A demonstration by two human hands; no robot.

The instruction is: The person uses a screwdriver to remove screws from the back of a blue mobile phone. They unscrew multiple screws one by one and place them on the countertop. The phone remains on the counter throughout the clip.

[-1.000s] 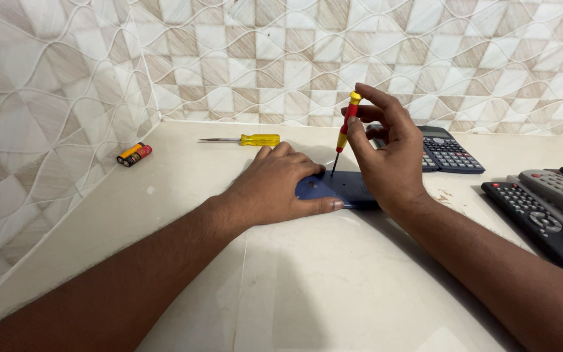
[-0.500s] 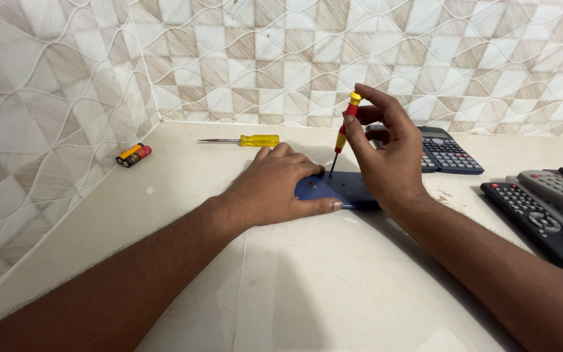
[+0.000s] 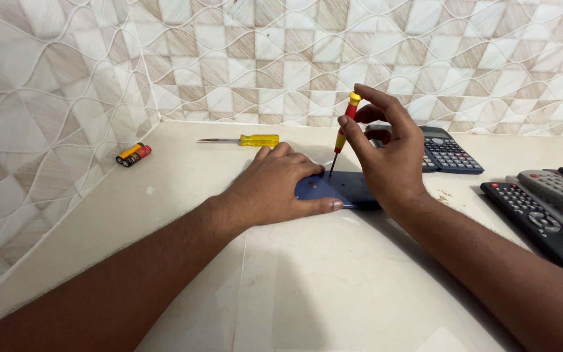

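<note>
Pale table (image 3: 307,293), tiled walls. Left hand (image 3: 275,186) lies flat, fingers spread, pinning the blue device (image 3: 343,189). Right hand (image 3: 389,153) fingers pinch the small screwdriver (image 3: 341,133) upright on it. Risk: tip slips if tilted, scratching the casing.

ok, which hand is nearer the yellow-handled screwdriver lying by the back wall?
Left. The left hand presses on the blue device, just in front of the yellow-handled screwdriver. The right hand is further right, holding a small red-and-yellow screwdriver upright.
</note>
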